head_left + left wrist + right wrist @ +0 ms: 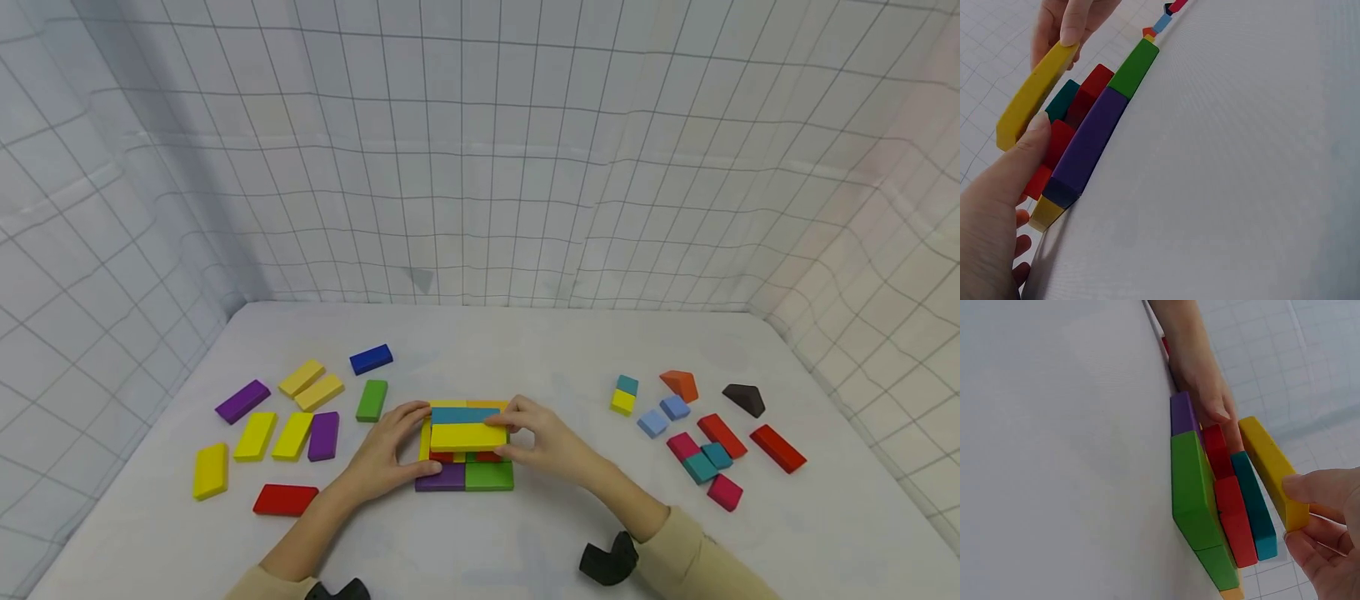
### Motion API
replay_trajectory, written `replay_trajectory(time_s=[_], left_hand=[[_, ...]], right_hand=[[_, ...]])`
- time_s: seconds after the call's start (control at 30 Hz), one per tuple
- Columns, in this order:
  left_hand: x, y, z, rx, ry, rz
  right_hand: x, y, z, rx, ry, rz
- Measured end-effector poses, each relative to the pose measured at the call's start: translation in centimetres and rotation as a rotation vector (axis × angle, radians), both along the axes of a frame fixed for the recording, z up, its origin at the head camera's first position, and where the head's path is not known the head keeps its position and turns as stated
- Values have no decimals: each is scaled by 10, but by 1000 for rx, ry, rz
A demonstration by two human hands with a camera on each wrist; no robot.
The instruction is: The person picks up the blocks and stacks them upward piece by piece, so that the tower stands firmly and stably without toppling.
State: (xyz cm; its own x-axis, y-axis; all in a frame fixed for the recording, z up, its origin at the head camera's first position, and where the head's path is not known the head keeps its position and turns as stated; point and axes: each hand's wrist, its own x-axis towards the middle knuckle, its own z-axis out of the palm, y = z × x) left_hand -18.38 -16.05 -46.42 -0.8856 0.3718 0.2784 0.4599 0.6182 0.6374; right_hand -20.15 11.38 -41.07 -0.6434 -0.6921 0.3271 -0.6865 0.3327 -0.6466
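Note:
A low layered stack of wooden blocks lies mid-table, with a purple block and a green block along its near bottom side. Red blocks sit above these, and a teal block tops them. My right hand pinches a long yellow block at its right end, between thumb and fingers. In the right wrist view that block is tilted, with a gap to the teal block. My left hand rests around the stack's left end, thumb at the near side, fingers toward the far side.
To the left lie loose yellow blocks, purple blocks, a red block, a green block and a blue block. Small cubes, red blocks and a black piece lie right. Gridded cloth walls surround the table.

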Motion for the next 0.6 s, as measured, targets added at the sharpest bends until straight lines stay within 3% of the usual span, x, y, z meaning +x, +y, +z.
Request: replay_trajectory(time_s=[0.2, 0.6], left_hand=[[-1, -1, -1, -10, 21, -6], [-1, -1, -2, 2, 40, 2]], right_hand=[[6, -5, -4, 46, 94, -11], [10, -9, -8, 82, 134, -100]])
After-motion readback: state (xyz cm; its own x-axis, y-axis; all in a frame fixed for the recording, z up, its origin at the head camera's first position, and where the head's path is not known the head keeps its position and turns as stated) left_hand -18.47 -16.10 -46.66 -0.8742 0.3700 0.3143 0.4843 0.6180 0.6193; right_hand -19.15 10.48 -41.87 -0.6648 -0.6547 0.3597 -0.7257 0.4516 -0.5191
